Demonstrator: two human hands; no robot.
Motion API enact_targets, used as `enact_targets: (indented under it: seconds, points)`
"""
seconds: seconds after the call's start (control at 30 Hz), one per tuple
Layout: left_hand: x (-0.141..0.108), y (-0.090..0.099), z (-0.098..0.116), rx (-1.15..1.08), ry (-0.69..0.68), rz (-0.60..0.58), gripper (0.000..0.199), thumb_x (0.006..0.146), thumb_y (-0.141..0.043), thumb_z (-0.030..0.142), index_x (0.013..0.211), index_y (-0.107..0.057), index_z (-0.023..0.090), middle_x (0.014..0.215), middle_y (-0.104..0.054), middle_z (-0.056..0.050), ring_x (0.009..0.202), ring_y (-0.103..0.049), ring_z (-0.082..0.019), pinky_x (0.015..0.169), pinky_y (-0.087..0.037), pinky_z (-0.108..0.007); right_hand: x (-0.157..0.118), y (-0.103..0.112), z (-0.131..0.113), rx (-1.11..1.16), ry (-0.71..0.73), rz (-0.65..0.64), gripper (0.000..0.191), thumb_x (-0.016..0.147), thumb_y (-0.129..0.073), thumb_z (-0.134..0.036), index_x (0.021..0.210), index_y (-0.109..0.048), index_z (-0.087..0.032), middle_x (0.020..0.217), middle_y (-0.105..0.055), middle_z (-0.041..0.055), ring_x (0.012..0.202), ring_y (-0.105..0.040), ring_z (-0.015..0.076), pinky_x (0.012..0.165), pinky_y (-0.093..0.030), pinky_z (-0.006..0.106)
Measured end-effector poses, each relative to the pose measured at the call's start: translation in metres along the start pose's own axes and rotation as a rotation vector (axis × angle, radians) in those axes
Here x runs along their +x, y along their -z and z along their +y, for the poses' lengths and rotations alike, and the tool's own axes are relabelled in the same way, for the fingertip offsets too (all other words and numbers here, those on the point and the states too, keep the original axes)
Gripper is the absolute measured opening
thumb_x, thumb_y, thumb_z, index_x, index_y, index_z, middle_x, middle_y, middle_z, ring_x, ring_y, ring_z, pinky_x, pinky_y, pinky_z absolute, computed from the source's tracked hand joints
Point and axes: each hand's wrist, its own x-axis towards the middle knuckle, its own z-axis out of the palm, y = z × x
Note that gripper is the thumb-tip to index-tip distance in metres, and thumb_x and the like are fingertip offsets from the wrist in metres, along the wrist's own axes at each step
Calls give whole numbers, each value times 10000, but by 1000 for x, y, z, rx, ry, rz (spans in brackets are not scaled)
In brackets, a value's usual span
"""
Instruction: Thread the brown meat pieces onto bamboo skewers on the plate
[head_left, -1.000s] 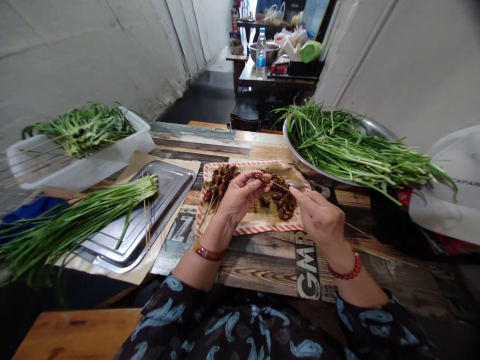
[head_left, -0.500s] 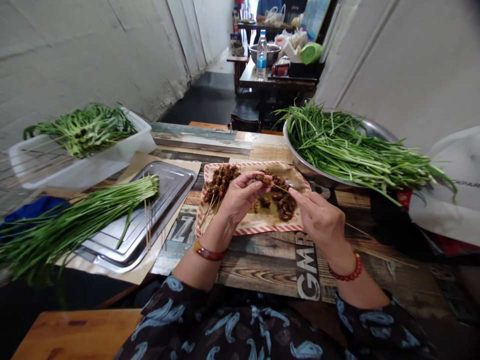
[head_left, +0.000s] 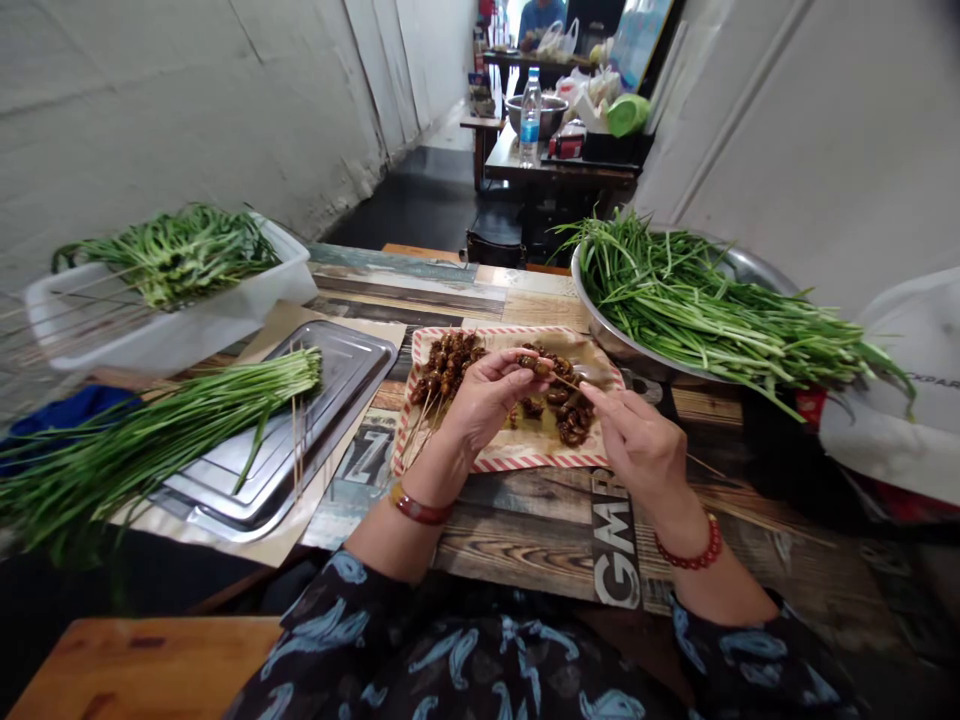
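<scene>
My left hand (head_left: 491, 400) pinches a glossy brown morsel (head_left: 534, 364), which looks like an insect pupa, between thumb and fingers. In my right hand (head_left: 637, 435) is a thin wooden skewer (head_left: 565, 382), its front end meeting the morsel. Whether the tip has gone through is hidden by my fingers. Below both hands lies a paper-lined tray (head_left: 510, 462) with a red-striped rim. Loaded skewers of brown morsels (head_left: 448, 368) rest on its left side, and loose brown morsels (head_left: 574, 422) lie on its right.
On the left, a chive bundle (head_left: 225, 405) lies across a metal tray lid (head_left: 352, 365), with bare skewers (head_left: 298, 450) beside it. Behind stands a white plastic bin (head_left: 289, 275) of skewered greens. A steel bowl (head_left: 592, 315) of chives is at the right, near a white bag (head_left: 885, 430).
Both hands stay at the same spot over the tray, still holding the morsel and the skewer. The whole view has shifted slightly.
</scene>
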Motion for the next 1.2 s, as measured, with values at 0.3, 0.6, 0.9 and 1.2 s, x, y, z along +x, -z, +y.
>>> enact_targets:
  seconds: [0.3,0.6,0.9,1.2]
  points:
    - [-3,-4,-3,-16,30,-6,290,637,-845,213,897,-733,149,909,-755,-66,828,-703,-179,797,-569,-317,2,-2,-1,37,5,12,311,935,-496,-102,1202,-636,-180,1037,-730,63,934,-689,170,848,-534,277]
    - [-5,-6,-5,8,46,-28,297,642,-846,241,900,-736,143,909,-756,-76,775,-711,-175,799,-563,-324,2,-2,0,40,7,28,209,946,-495,-150,1089,-644,-184,958,-734,72,884,-699,178,805,-555,303]
    - [-8,-9,-4,57,46,-64,269,661,-833,258,894,-751,151,925,-753,-79,809,-711,-188,819,-554,-323,2,-3,1,111,33,53,221,929,-508,-118,1085,-647,-189,958,-740,64,896,-703,167,820,-561,292]
    - [-9,-10,-4,68,28,-88,252,683,-820,262,896,-751,147,921,-750,-79,817,-710,-188,814,-560,-314,2,-7,-1,166,-21,55,202,938,-506,-151,1052,-661,-212,907,-742,41,866,-704,159,814,-563,295]
